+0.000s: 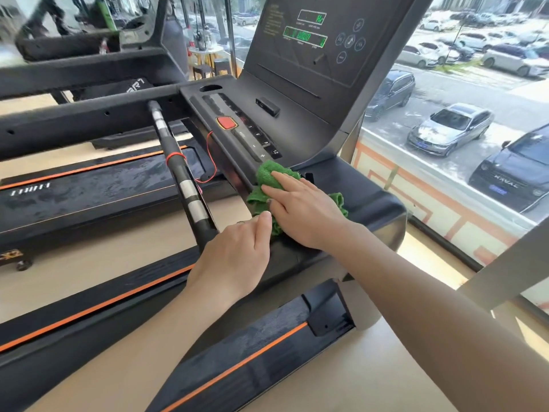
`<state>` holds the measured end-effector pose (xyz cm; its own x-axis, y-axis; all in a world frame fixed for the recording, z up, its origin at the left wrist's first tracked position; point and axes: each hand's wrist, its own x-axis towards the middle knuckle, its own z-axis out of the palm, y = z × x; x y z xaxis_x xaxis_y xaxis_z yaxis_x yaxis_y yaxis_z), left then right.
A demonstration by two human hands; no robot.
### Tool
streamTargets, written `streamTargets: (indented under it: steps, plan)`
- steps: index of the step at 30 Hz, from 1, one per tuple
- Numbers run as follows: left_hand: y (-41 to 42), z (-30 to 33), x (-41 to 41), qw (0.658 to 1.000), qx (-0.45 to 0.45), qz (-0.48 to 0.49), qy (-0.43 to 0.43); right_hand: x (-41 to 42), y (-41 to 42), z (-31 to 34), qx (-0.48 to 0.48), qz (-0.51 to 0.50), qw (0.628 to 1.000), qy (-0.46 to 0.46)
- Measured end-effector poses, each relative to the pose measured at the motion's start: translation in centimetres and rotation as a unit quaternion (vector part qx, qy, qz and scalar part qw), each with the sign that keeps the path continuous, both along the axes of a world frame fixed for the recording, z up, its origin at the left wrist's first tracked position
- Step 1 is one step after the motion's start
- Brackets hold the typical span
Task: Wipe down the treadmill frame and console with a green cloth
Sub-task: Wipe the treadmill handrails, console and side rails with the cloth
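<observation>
Flat on green cloth (269, 173): right hand (300, 209).

Much of the green cloth (269, 176) is being covered by the right hand (300, 209); its shape underneath can't be told. The handrail (365, 203) beneath cloth and hand is being hidden in part. The left hand (234, 260) is being seen from the back only, so fingertips and palm are being concealed; grip can't be judged. Both forearms are being cut off by the bottom and right edges. The console (300, 43) top is being cropped by the upper edge; display digits are too small and blurred to read. The upper-left background is being smeared by blur.
</observation>
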<state>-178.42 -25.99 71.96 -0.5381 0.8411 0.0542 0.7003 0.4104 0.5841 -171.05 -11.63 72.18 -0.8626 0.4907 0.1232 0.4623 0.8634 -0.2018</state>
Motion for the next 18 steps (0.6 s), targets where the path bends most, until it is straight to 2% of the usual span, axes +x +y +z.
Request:
streamTargets:
  steps: [8,18]
  plan:
    - [-0.3,0.0,0.2,1.0,-0.006,-0.005,0.021,2.9,-1.7,-0.2,0.034,-0.068,0.997,0.001]
    - [0.0,0.0,-0.1,1.0,-0.014,0.001,0.015,2.3,6.4,0.1,-0.012,-0.196,0.98,0.009]
